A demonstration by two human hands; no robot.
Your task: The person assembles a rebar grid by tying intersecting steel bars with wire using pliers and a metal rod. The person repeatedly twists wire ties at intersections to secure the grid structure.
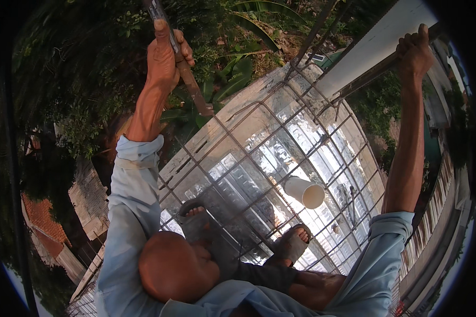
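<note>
At the upper left, my left hand (166,55) is wrapped round a long narrow brown bar (191,84) with a worn greyish upper part. The thumb lies along the bar, which slants down to the rim of the slab; its top end runs out of view. My right hand (415,53), raised at the upper right, has its fingers closed over the dark edge of a long pale panel (373,45). Both arms are stretched out in light blue rolled sleeves. Below them spreads a grid of rusty rebar (269,185).
A white plastic pipe (304,191) stands up through the grid over shiny metal sheeting (238,182). My sandalled feet (293,243) rest among the bars. Upright rebar (314,31) rises at the slab's far corner. Beyond the edge, trees and tiled roofs (45,216) lie lower down.
</note>
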